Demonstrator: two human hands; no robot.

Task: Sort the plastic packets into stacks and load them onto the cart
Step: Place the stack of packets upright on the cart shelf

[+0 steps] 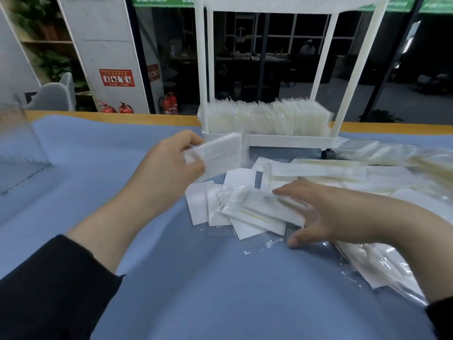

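My left hand (169,163) is up off the table w/ a small stack of packets (218,152) pinched between thumb and fingers, held right in front of the white cart (267,141). The cart's bottom shelf is packed w/ a row of packets standing on edge (264,117). My right hand (326,217) is lower, fingers stretched out and spread, resting on one clear packet (257,209) on top of the loose pile (220,204), not gripping anything afaict. More packets, the long kind (343,170), are scattered to the right on the blue cloth (196,290) covering the table. Clear acrylic box (17,146) sits far left. Red fire extinguishers (169,103) on the floor behind the table, pretty blurry tbh.
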